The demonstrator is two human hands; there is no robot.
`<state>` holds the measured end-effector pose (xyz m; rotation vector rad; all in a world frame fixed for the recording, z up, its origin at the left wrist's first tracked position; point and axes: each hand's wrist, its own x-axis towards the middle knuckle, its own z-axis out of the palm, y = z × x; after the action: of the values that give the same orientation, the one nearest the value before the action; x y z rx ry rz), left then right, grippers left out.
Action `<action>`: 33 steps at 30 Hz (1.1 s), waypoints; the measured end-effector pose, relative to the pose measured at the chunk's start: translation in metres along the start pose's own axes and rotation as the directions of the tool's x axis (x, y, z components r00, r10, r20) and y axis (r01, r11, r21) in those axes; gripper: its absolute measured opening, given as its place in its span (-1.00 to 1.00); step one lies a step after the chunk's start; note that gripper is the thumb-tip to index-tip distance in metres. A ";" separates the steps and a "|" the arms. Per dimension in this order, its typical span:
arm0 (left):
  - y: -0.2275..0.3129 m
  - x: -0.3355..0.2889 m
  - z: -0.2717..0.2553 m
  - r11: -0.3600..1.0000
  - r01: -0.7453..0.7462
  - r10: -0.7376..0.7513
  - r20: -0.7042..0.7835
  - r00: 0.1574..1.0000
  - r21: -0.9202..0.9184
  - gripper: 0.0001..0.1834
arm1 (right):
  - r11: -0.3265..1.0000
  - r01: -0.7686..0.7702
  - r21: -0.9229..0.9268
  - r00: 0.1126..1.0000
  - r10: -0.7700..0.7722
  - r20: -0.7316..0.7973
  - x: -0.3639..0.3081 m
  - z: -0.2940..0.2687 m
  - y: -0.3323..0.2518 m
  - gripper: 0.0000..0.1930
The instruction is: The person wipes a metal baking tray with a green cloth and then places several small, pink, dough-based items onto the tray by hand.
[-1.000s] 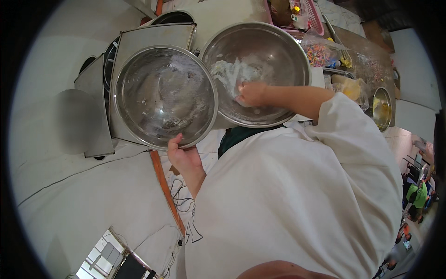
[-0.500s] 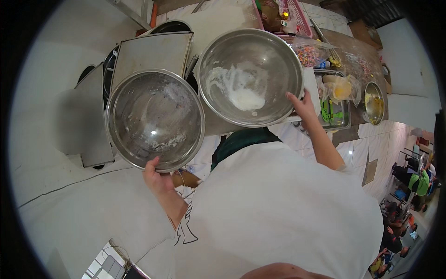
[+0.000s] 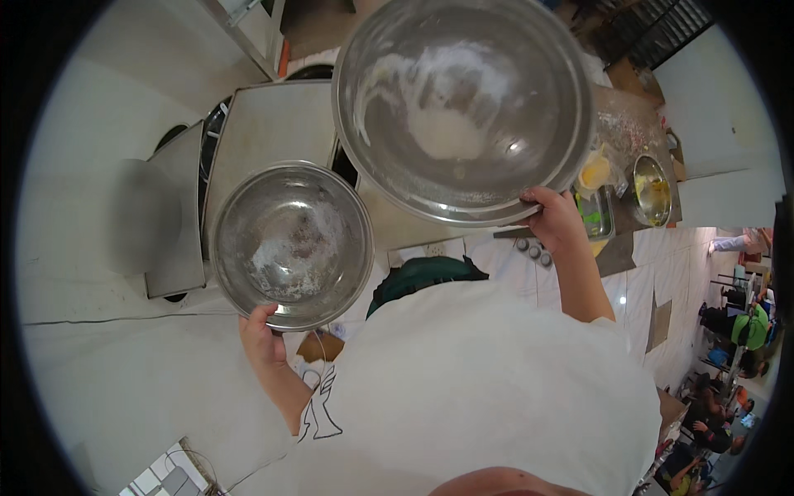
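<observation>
Two stainless steel mixing bowls are held up in front of me. My left hand [image 3: 263, 337] is closed on the near rim of the smaller-looking bowl [image 3: 351, 256], with its thumb over the edge. White powder residue [image 3: 289, 269] coats its bottom. My right hand [image 3: 558, 221] grips the near right rim of the larger-looking bowl [image 3: 542, 91], which is tilted so its inside faces me. A patch of white powder [image 3: 451, 128] lies spread and smeared inside it. The fingers under both rims are hidden.
Behind the left bowl is a flat metal tray [image 3: 273, 124]. At the right stand a steel bowl with yellow residue [image 3: 653, 192], a rectangular pan with green items [image 3: 606, 217] and a bag with something yellow [image 3: 595, 172]. Several people [image 3: 711, 422] are far off at lower right.
The right bowl has risen and come closer, tilting toward me and covering the pink basket. The left bowl has shifted slightly right and downward in the picture and looks smaller. Both hands keep their grip.
</observation>
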<state>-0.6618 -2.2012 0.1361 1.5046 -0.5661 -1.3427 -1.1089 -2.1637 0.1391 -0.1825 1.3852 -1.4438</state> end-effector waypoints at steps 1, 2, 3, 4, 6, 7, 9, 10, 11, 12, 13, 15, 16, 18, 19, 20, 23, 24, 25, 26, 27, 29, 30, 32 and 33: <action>-0.002 0.004 0.003 1.000 -0.017 0.018 0.015 1.000 -0.016 -0.52 | 1.000 0.027 0.003 1.000 -0.027 0.007 -0.010 0.009 -0.011 -0.62; -0.007 0.008 0.005 1.000 0.020 -0.020 0.058 0.998 0.004 -0.51 | 0.992 0.126 0.023 0.992 -0.126 0.005 -0.020 0.025 -0.023 -0.61; -0.014 0.012 0.008 0.998 0.059 -0.062 0.100 0.993 0.028 -0.51 | 0.975 0.220 0.043 0.976 -0.220 -0.002 -0.027 0.033 -0.031 -0.59; -0.020 0.017 0.017 0.999 0.041 -0.042 0.109 0.993 0.010 -0.51 | 0.958 0.277 0.071 0.960 -0.273 -0.058 -0.024 0.035 -0.032 -0.56; -0.029 0.023 0.048 0.977 0.150 -0.181 0.209 0.961 0.154 -0.49 | 0.933 0.353 0.069 0.935 -0.350 -0.056 -0.018 0.040 -0.026 -0.57; -0.034 0.019 0.070 0.980 0.140 -0.171 0.245 0.954 0.139 -0.48 | 0.910 0.410 0.066 0.911 -0.406 -0.074 -0.015 0.043 -0.025 -0.57; -0.043 0.011 0.110 0.980 0.160 -0.191 0.347 0.918 0.116 -0.50 | 0.896 0.438 0.072 0.899 -0.437 -0.033 -0.006 0.047 -0.019 -0.57; -0.050 0.014 0.125 0.976 0.186 -0.217 0.424 0.879 0.113 -0.54 | 0.872 0.488 0.041 0.871 -0.484 -0.084 0.005 0.046 -0.013 -0.59; -0.058 0.018 0.140 0.969 0.212 -0.246 0.468 0.849 0.125 -0.53 | 0.847 0.532 0.004 0.840 -0.526 -0.134 0.015 0.043 -0.006 -0.61; -0.062 0.019 0.153 0.963 0.233 -0.271 0.502 0.821 0.137 -0.52 | 0.847 0.531 0.005 0.840 -0.527 -0.129 0.019 0.040 -0.002 -0.61; -0.064 0.019 0.164 0.964 0.231 -0.266 0.499 0.825 0.132 -0.52 | 0.759 0.633 -0.151 0.761 -0.646 -0.059 0.023 0.037 0.001 -0.62; -0.073 0.020 0.184 0.954 0.241 -0.300 0.536 0.789 0.179 -0.51 | 0.640 0.704 -0.308 0.679 -0.734 0.027 0.031 0.027 0.011 -0.62; -0.076 0.021 0.190 0.952 0.249 -0.306 0.531 0.790 0.179 -0.51 | 0.578 0.737 -0.351 0.637 -0.767 0.076 0.035 0.022 0.015 -0.58; -0.091 0.030 0.198 0.950 0.247 -0.313 0.543 0.780 0.192 -0.52 | 0.525 0.750 -0.401 0.616 -0.776 0.136 0.056 0.007 0.036 -0.54; -0.102 0.040 0.199 0.946 0.264 -0.325 0.533 0.781 0.190 -0.52 | 0.377 0.827 -0.416 0.480 -0.859 0.176 0.072 -0.003 0.049 -0.54; -0.116 0.052 0.198 0.935 0.299 -0.353 0.552 0.755 0.188 -0.51 | 0.219 0.880 -0.421 0.333 -0.917 0.220 0.080 -0.010 0.058 -0.54; -0.117 0.051 0.200 0.923 0.347 -0.378 0.569 0.731 0.168 -0.49 | 0.156 0.900 -0.406 0.283 -0.918 0.276 0.065 -0.003 0.057 -0.36; -0.114 0.049 0.198 0.927 0.343 -0.360 0.607 0.709 0.149 -0.49 | 0.106 0.911 -0.398 0.246 -0.915 0.320 0.050 0.006 0.051 -0.25; -0.112 0.050 0.199 0.933 0.335 -0.336 0.650 0.682 0.130 -0.48 | 0.109 0.911 -0.398 0.250 -0.913 0.323 0.039 0.011 0.043 -0.25; -0.114 0.052 0.199 0.933 0.335 -0.335 0.645 0.687 0.128 -0.48 | 0.029 0.913 -0.408 0.204 -0.897 0.392 0.031 0.015 0.038 -0.24; -0.117 0.054 0.199 0.949 0.304 -0.276 0.681 0.679 0.082 -0.48 | -0.050 0.910 -0.411 0.159 -0.874 0.459 0.028 0.017 0.037 -0.22; -0.119 0.055 0.198 0.960 0.279 -0.221 0.707 0.672 0.035 -0.47 | -0.056 0.897 -0.438 0.178 -0.862 0.475 0.034 0.014 0.036 -0.15; -0.116 0.054 0.197 0.958 0.285 -0.229 0.713 0.662 0.043 -0.47 | -0.123 0.886 -0.447 0.141 -0.847 0.513 0.032 0.016 0.032 -0.16; -0.118 0.055 0.200 0.963 0.269 -0.215 0.658 0.722 0.019 -0.49 | -0.186 0.874 -0.449 0.108 -0.826 0.553 0.035 0.018 0.031 -0.16; -0.119 0.056 0.198 0.962 0.272 -0.217 0.654 0.725 0.018 -0.49 | -0.169 0.890 -0.423 0.099 -0.835 0.542 0.038 0.020 0.031 -0.16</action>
<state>-0.8611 -2.2736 0.0285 1.0332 -0.7487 -2.1040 -1.0933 -2.1965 0.1007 -2.1659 1.7273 -1.7491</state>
